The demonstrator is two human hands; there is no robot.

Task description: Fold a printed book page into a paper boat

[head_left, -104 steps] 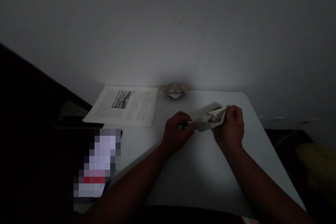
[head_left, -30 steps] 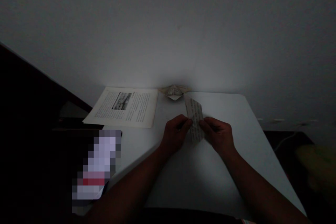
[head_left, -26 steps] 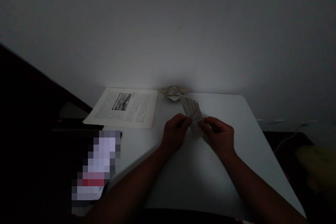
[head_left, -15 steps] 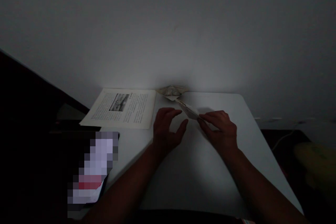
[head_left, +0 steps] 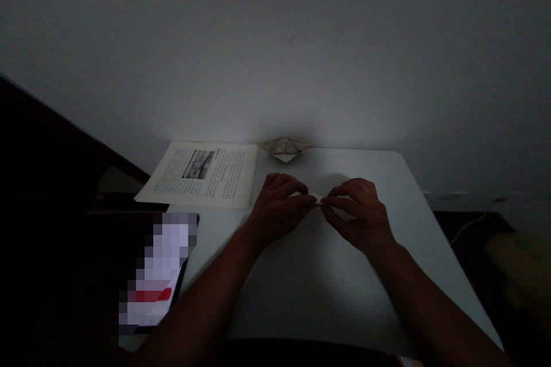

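Paper [head_left: 317, 198] lies directly between your left hand [head_left: 278, 206] and right hand [head_left: 361, 212], over the tabletop [head_left: 318, 292], neither hand nearer. Both pinch it between thumb and fingers; fingers hide most of it, so you cannot tell its long axis.

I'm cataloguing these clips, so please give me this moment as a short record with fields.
Left hand: bare, pinching the held item
Right hand: bare, pinching it from the other side
Held item: small pale folded paper, mostly hidden
Far edge: beige folded paper shape with pointed ends
Far left: white rectangular printed sheet with dark photograph
Near left: dark-edged lit device, screen pixelated
Surface: white round-cornered table
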